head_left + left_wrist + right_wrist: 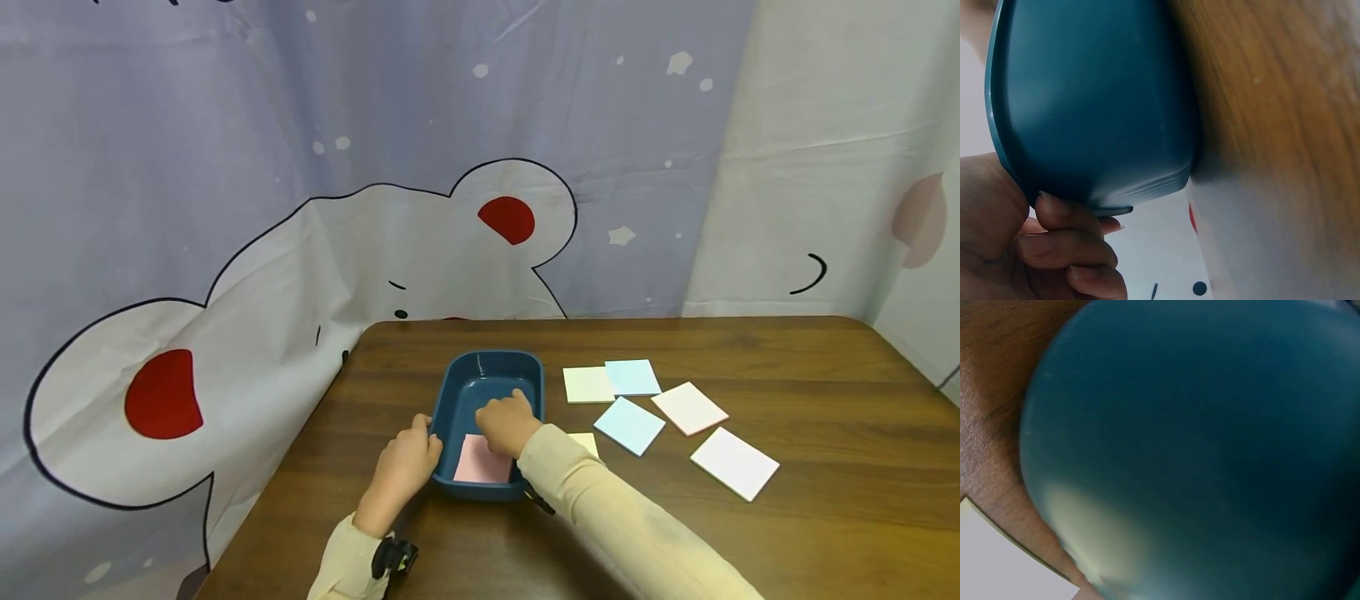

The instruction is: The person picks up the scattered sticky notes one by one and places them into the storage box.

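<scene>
A dark blue rectangular tray (491, 365) stands on the wooden table. My left hand (408, 454) grips its left rim, and the left wrist view shows curled fingers (1066, 250) at the tray's edge. Inside the near end of the tray lies a pink sticky note pad (477, 464). My right hand (507, 422) is over the tray, overlapping the pad's upper right corner, index finger (519, 398) pointing forward. I cannot tell whether its hidden fingers hold the pad. The right wrist view is mostly filled by the tray's outer wall (1179, 425).
Right of the tray lie several pads: a pale yellow one (587, 385), light blue ones (632, 377) (630, 426), a pale pink one (690, 408) and a white one (735, 463). Another yellow pad (586, 442) is partly behind my right sleeve. A patterned curtain (420, 100) hangs behind the table.
</scene>
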`<state>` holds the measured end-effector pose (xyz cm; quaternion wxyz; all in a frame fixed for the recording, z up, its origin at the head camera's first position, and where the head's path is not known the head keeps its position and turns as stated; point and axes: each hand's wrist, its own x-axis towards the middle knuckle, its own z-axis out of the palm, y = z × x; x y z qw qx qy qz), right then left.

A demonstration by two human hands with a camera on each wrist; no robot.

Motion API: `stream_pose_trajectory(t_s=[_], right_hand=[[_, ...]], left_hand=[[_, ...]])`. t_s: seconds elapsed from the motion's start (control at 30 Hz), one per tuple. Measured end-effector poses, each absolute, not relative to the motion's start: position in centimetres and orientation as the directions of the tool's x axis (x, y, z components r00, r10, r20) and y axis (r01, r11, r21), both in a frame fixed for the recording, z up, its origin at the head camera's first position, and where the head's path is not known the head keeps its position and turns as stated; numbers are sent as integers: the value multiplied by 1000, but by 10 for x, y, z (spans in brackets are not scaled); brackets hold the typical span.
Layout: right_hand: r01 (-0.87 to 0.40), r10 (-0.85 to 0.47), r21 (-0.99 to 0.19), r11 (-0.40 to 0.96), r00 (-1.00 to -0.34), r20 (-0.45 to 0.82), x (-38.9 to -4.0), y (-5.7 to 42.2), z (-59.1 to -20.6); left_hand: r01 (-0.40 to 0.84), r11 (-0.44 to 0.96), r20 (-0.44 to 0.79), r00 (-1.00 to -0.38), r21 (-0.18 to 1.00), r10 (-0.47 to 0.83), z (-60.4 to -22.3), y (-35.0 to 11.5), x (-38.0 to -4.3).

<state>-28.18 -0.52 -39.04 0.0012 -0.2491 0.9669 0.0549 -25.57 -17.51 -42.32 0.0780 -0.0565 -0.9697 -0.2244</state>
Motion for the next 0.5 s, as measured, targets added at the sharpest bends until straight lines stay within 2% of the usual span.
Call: stream_pose_trajectory(t_s=[0.5], right_hand=[[-446,-445,136,885,-895,-36,-272,-12,-391]], left_hand=[[145,897,182,-981,418,74,-423,-175,-256]])
